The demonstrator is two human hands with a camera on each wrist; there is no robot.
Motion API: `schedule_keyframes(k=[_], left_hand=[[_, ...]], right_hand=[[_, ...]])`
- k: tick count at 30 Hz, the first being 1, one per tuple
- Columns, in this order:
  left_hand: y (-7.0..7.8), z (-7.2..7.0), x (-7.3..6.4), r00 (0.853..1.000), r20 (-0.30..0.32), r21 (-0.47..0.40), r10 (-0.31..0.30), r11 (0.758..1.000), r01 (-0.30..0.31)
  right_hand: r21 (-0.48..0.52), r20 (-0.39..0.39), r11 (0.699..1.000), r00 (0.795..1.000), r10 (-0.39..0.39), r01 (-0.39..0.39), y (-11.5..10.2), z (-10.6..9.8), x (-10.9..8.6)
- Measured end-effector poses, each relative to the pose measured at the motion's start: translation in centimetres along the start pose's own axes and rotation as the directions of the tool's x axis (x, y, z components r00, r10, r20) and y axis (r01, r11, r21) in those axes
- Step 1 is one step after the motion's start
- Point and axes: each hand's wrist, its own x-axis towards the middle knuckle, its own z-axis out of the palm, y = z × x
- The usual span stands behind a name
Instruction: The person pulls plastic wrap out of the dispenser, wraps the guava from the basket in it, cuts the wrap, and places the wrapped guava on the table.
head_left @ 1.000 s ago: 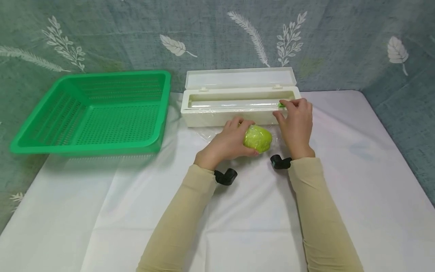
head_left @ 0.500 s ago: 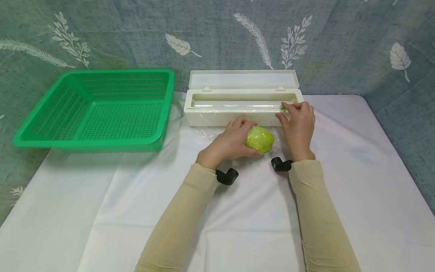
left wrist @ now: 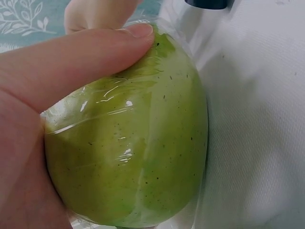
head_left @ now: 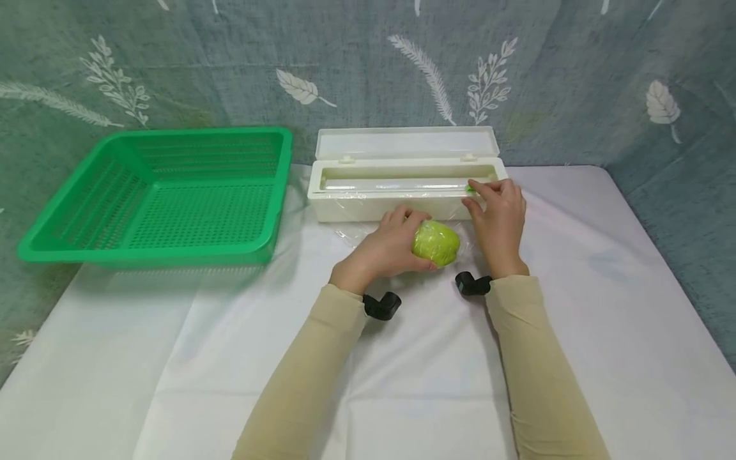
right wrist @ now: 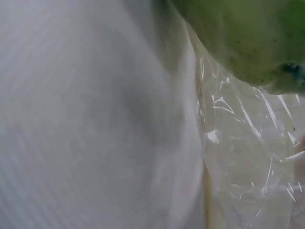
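Observation:
In the head view my left hand (head_left: 393, 246) grips a round yellow-green fruit (head_left: 436, 243) wrapped in cling film, in front of a white cling film dispenser (head_left: 362, 207). The left wrist view shows the fruit's speckled skin (left wrist: 143, 157) under creased clear film, my thumb across its upper part. Thumb and forefinger of my right hand (head_left: 499, 217) pinch a small green slide cutter (head_left: 470, 188) near the right end of the dispenser's front edge. Film (right wrist: 248, 143) stretches from the fruit over the box front in the right wrist view. The dispenser's lid (head_left: 408, 144) stands raised, its roll visible inside.
A green perforated plastic basket (head_left: 155, 250) stands to the left of the dispenser. White cloth (head_left: 230, 358) covers the table, and a patterned grey-green curtain (head_left: 356, 64) hangs behind. Small black wrist cameras (head_left: 384, 306) sit at both wrists.
The right hand and the green slide cutter have shifted very slightly left along the dispenser. The left hand keeps its grip on the fruit. The head view has tilted a little.

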Motion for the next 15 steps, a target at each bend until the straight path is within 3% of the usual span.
schedule_keyframes(k=[15], left_hand=[[0.05, 0.13, -0.02, 1.0, -0.006, 0.004, -0.01, 1.0, 0.011]], right_hand=[[0.029, -0.007, 1.0, 1.0, -0.006, 0.006, 0.23, 0.04, -0.04]])
